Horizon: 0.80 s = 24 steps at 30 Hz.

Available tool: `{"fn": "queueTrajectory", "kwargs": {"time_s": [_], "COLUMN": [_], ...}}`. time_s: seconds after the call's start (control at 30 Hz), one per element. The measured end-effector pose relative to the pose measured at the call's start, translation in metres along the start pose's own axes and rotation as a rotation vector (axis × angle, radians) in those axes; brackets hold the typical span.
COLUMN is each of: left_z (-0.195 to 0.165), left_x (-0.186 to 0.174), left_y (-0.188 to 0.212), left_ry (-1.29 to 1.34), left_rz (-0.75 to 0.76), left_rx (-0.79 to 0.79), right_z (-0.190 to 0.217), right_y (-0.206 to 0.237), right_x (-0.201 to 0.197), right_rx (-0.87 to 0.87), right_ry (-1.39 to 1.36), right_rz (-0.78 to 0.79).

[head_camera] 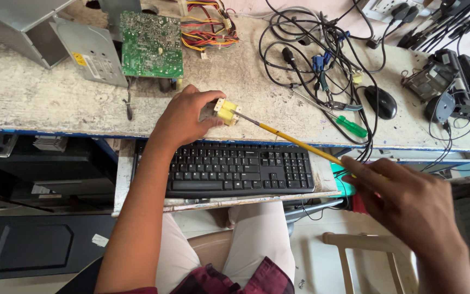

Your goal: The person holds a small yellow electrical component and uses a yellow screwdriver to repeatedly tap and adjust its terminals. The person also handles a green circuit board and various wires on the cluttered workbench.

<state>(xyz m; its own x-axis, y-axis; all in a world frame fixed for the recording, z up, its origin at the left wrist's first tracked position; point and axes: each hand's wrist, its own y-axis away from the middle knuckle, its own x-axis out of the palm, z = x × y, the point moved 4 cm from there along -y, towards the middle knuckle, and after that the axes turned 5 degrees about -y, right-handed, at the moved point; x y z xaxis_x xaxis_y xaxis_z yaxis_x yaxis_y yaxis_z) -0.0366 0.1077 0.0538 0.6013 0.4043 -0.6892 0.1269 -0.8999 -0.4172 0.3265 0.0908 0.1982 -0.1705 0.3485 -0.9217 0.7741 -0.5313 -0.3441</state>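
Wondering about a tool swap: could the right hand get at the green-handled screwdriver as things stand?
Probably not at once: the right hand already grips a yellow-shafted tool, though the green-handled screwdriver lies uncovered beside the cables.

A worn pale counter [39, 98] is carrying a green circuit board [152, 43] at eleven o'clock, tangled black cables [311, 49] at one o'clock, and a black mouse [381, 102] and green-handled screwdriver [349, 125] lying toward two o'clock. A black keyboard [240, 169] is sitting on the pull-out tray [123, 179] below.
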Motion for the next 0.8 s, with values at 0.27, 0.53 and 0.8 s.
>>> {"fn": "queueTrajectory", "kwargs": {"time_s": [0.27, 0.53, 0.8], "left_z": [-0.007, -0.016, -0.018], "left_x": [-0.003, -0.004, -0.004], "left_y": [0.000, -0.002, 0.001], "left_ry": [0.002, -0.051, -0.077], "left_rz": [-0.049, 0.038, 0.163], "left_rx": [0.020, 0.054, 0.055], "right_z": [-0.025, -0.032, 0.033], "right_y": [-0.003, -0.014, -0.063], "right_x": [-0.011, 0.010, 0.032], "right_rx": [0.151, 0.124, -0.575], "right_ry": [-0.392, -1.092, -1.823], "right_rz": [-0.157, -0.906, -0.729]}}
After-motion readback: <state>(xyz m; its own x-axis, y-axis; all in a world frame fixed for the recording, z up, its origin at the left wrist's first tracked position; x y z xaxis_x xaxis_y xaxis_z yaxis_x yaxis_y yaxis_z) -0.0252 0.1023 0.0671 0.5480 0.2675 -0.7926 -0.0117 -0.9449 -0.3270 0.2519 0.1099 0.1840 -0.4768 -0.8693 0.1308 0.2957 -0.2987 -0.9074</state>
